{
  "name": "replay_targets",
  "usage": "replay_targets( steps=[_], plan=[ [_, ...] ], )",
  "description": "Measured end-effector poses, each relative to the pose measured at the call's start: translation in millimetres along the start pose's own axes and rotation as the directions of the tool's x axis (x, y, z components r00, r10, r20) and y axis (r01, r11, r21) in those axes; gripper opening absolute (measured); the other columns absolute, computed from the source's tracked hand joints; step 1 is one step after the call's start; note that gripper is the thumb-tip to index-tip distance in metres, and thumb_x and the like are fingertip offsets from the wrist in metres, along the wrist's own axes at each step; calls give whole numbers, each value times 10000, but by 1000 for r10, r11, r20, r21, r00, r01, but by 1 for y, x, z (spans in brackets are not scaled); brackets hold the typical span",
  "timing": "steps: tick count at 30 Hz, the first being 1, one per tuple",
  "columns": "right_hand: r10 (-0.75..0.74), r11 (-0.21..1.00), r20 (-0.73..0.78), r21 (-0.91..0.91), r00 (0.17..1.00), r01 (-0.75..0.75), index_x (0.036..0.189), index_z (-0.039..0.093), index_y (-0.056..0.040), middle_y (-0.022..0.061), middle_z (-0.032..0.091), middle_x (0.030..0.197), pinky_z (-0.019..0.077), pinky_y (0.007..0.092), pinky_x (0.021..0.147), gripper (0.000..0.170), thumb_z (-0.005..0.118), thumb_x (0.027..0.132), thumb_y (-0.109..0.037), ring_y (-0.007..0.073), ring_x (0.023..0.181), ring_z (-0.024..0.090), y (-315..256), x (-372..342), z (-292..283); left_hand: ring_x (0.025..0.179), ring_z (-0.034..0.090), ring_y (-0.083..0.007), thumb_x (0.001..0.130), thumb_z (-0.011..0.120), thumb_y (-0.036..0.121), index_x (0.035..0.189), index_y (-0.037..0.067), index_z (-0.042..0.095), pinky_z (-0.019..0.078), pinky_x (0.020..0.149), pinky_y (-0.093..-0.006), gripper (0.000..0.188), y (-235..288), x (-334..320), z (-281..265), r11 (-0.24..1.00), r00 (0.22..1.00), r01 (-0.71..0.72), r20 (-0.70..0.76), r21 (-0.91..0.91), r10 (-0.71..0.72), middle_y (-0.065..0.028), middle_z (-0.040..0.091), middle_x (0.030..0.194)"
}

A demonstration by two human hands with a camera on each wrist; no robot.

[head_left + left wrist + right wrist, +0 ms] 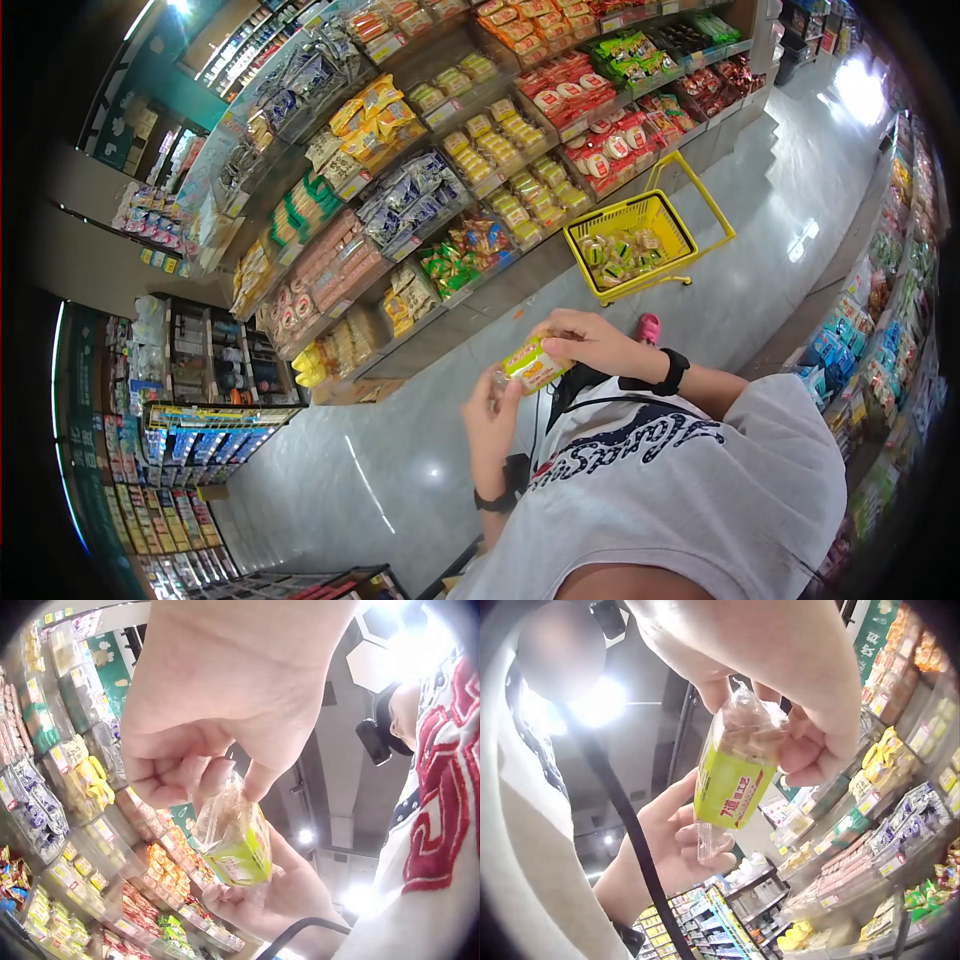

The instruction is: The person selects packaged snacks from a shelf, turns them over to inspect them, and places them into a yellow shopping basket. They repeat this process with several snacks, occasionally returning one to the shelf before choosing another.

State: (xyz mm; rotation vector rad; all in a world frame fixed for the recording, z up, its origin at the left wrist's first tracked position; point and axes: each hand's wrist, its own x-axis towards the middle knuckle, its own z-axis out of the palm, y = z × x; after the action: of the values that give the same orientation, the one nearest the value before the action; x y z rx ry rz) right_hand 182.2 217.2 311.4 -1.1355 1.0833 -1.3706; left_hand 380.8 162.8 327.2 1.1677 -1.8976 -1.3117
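A small snack packet (537,369) in clear wrap, with a yellow-green printed label, is held up in front of the torso between both hands. My left hand (487,415) pinches its crinkled wrapper end, thumb and fingers together, as the left wrist view shows from close by. The right hand (597,343) grips the opposite end, its thumb near the label. In the right wrist view the packet (733,787) shows a brownish food block inside the clear film. A yellow shopping basket (690,232) with several similar packets (622,255) stands on the floor beyond the right hand.
Tiered shelves of packaged snacks (410,195) curve along the far side. Another snack rack (875,340) runs along the right. Grey shiny floor (330,465) lies between them. A pink shoe (649,328) shows near the basket. Dark display racks (225,350) stand at the left.
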Motion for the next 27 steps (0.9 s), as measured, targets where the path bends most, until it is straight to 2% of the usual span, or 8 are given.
replay_targets(
  steps=[3, 7, 10, 13, 16, 20, 23, 27],
  plan=[
    [-7, 999, 12, -43, 1000, 8, 1089, 570, -7, 25, 481, 890, 392, 220, 728, 339, 555, 884, -278, 95, 855, 481, 4, 0, -9, 547, 397, -49, 819, 619, 169, 1103, -13, 563, 332, 489, -206, 342, -4, 5, 5, 997, 999, -45, -1, 69, 45, 24, 441, 593],
    [-78, 988, -11, -137, 997, 76, 1099, 573, -27, 52, 534, 972, 417, 269, 788, 346, 583, 853, -270, 131, 882, 516, 4, -3, -21, 546, 409, -50, 826, 611, 174, 1157, -6, 538, 341, 497, -208, 384, -8, 12, 15, 996, 998, -66, 3, 62, 66, 21, 441, 588],
    [-63, 985, -5, -159, 998, 62, 1122, 564, -28, 63, 552, 999, 416, 281, 816, 353, 583, 851, -254, 151, 907, 527, 7, -3, -35, 546, 417, -51, 829, 607, 175, 1187, 3, 523, 347, 502, -211, 406, -4, 19, 24, 996, 999, -49, 20, 79, 48, 18, 444, 587],
    [-14, 999, -23, 44, 1000, 15, 1136, 560, -38, 85, 563, 1037, 421, 287, 826, 352, 582, 851, -243, 165, 931, 537, 8, 2, -46, 550, 423, -52, 832, 603, 176, 1201, 8, 515, 353, 507, -214, 414, 5, 26, 36, 990, 999, -35, 15, 133, 34, 14, 450, 588],
    [-35, 986, 32, -161, 999, 40, 1150, 552, -52, 101, 566, 1072, 433, 302, 829, 353, 576, 856, -247, 175, 954, 548, 3, 10, -68, 555, 429, -53, 836, 598, 177, 1213, 11, 505, 361, 518, -212, 422, 12, 38, 49, 987, 999, -34, -4, 157, 35, 11, 460, 595],
    [-37, 998, 34, -57, 999, 39, 1169, 534, -58, 107, 580, 1048, 451, 315, 826, 358, 559, 869, -252, 183, 963, 560, -9, 23, -95, 564, 435, -57, 847, 587, 182, 1233, 16, 488, 366, 531, -207, 432, 13, 57, 67, 993, 999, -29, -37, 114, 33, 17, 477, 620],
    [-57, 995, 76, -83, 995, 63, 1171, 528, -46, 105, 573, 1065, 450, 307, 832, 361, 558, 871, -246, 184, 963, 560, -23, 32, -132, 572, 432, -52, 865, 559, 189, 1256, 26, 470, 363, 531, -199, 433, 37, 82, 95, 997, 999, -31, -40, 74, 34, 20, 506, 672],
    [-75, 994, 59, 82, 995, 71, 1213, 494, -39, 92, 561, 1113, 431, 290, 862, 370, 544, 885, -204, 140, 1005, 531, -17, 48, -176, 586, 426, -36, 872, 542, 185, 1288, 51, 440, 348, 527, -186, 449, 71, 115, 135, 998, 998, -3, -60, 65, 7, 22, 508, 686]
  ],
)
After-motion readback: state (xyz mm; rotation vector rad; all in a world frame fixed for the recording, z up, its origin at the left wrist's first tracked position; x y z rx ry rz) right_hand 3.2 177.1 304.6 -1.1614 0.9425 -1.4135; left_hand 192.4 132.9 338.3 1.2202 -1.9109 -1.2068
